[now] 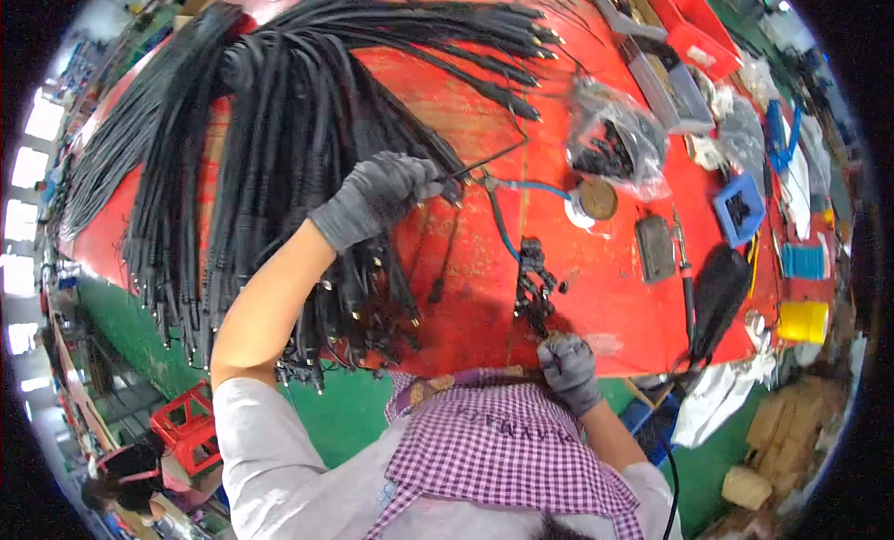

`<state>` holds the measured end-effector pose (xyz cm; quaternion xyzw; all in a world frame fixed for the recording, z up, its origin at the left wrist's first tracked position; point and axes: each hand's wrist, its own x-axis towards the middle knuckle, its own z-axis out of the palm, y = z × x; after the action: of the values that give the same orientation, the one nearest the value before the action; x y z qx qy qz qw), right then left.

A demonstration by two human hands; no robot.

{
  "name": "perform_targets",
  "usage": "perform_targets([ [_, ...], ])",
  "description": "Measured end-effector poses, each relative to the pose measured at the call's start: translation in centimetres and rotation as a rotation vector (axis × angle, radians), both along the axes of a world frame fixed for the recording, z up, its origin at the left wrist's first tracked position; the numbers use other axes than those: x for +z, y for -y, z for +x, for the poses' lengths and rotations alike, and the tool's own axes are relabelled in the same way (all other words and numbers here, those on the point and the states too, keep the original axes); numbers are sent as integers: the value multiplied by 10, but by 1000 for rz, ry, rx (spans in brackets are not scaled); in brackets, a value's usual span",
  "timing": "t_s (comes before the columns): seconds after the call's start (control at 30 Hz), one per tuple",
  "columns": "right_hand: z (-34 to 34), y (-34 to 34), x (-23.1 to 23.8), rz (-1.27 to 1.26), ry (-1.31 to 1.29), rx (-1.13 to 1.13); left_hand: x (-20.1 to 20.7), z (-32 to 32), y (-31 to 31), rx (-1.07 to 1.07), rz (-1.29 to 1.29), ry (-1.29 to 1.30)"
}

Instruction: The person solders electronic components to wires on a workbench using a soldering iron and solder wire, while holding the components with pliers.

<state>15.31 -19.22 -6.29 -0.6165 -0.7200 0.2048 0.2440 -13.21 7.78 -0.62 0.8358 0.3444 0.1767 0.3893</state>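
Note:
My left hand, in a grey glove, is closed on a thin black cable beside the big bundle of black cables. The cable runs off to the right and bends upward. Just right of that hand lie pliers with blue-green handles, jaws toward the hand. My right hand, gloved too, is at the table's near edge with its fingers curled in. Whatever it may grip is hidden. Touching or just beyond its fingertips is a small heap of black connector parts.
The red table also bears a round tin, a clear bag of black parts, a flat dark block, and a soldering iron. Farther right are a blue bin and a yellow container.

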Motion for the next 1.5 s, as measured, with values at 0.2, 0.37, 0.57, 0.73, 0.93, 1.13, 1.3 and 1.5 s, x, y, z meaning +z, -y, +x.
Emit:
perform_targets([
  [0.2, -1, -11, -10, 138, -28, 83, 9, 25, 31, -1, 332, -109],
  [0.37, 5, -28, -7, -74, -252, -116, 6, 43, 41, 26, 349, -263],
  [0.57, -7, -87, 5, 25, 4, -194, 7, 56, 52, 67, 404, 20],
  [0.73, -16, -115, -5, 5, 295, -53, 8, 55, 59, 190, 189, 100],
  [0.93, -6, -120, 1, 97, 249, -49, 1, 52, 59, 174, 232, 134],
  [1.13, -13, -134, 53, 260, -160, -186, 4, 50, 59, 191, 168, 226],
  [1.3, -20, -141, 59, 364, -149, -164, 7, 50, 56, 156, 266, 195],
  [1.5, -24, -144, 63, 417, -106, -163, 8, 47, 57, 163, 283, 175],
])
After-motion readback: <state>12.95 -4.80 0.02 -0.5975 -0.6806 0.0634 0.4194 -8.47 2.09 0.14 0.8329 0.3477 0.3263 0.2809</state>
